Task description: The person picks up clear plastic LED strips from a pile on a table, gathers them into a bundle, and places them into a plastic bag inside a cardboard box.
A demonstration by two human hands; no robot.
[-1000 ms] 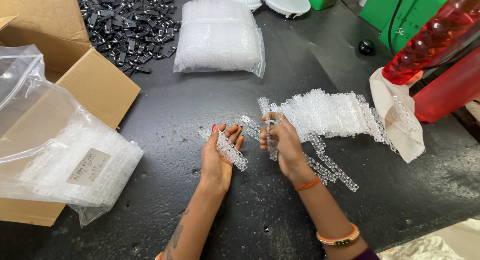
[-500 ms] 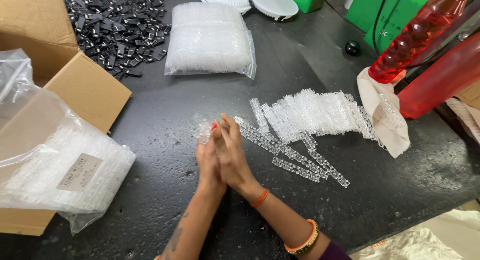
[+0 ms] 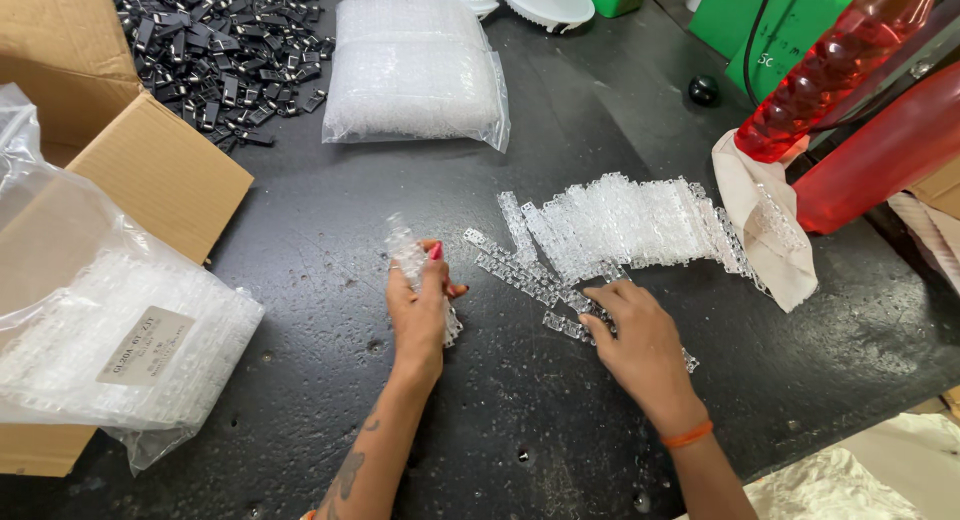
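- Two hands worked the dark tabletop (image 3: 300, 280): our left hand (image 3: 420, 315) clenched a clear plastic strip (image 3: 408, 252) upright.
- Our right hand (image 3: 640, 340) pressed loosely curled fingers (image 3: 600, 298), gripping nothing, on the loose strips (image 3: 620, 225) (fanned out for easy picking).

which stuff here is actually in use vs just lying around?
In use: left hand holding a clear plastic strip; right hand on the loose strips.
Lying about: sealed bag, black clips, cardboard box, red bottles.
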